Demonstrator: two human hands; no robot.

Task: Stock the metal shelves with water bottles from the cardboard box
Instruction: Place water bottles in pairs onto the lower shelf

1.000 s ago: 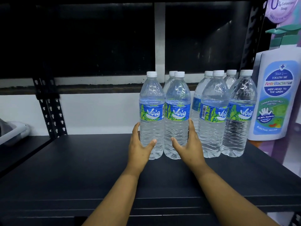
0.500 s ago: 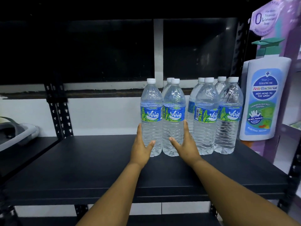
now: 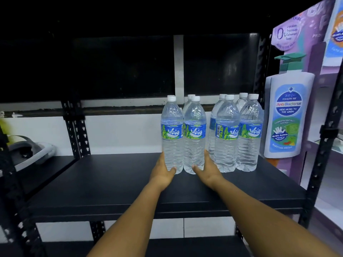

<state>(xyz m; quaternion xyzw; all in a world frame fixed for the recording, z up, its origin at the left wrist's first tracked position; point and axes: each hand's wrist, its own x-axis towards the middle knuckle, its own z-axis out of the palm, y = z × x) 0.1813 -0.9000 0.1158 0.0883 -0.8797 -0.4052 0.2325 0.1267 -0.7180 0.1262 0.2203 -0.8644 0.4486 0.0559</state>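
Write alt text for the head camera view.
Two bare hands, left hand and right hand, cup the bases of two front water bottles on a black metal shelf. More bottles stand to their right, beside a large cutout of a wash bottle.

two bare forearms, no sleeves in view, left hand and right hand ungloved, wrists showed no watch, band or ring, fingers unadorned
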